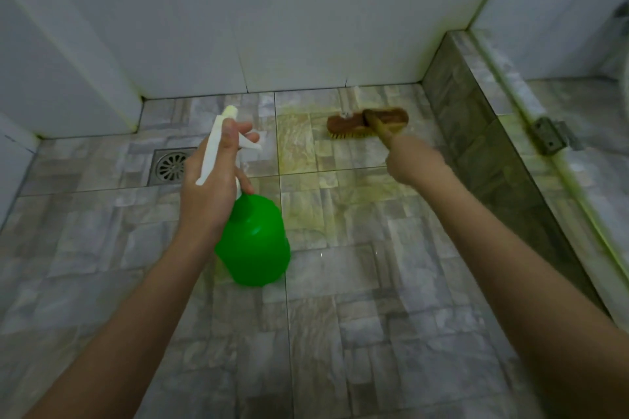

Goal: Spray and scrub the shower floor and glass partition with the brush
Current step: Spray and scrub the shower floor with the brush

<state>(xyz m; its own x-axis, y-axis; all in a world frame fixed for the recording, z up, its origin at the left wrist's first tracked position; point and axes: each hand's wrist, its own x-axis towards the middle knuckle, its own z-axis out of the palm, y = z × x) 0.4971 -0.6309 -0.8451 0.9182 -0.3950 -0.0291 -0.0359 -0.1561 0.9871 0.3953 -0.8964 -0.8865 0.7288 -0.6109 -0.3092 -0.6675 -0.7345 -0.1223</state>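
My left hand (211, 180) grips the white trigger head of a green spray bottle (253, 241), held over the grey tiled shower floor (340, 333) with the nozzle pointing toward the back wall. My right hand (413, 161) grips the wooden handle of a brown scrubbing brush (354, 124). The brush head rests bristles-down on a yellowish wet patch of floor close to the back wall. The glass partition (578, 10) rises at the right above a tiled kerb.
A round metal drain (170, 165) is set in the floor left of my left hand. White tiled walls (272, 10) close the back and left. A tiled kerb (476, 112) with a metal hinge bracket (549, 139) borders the right side.
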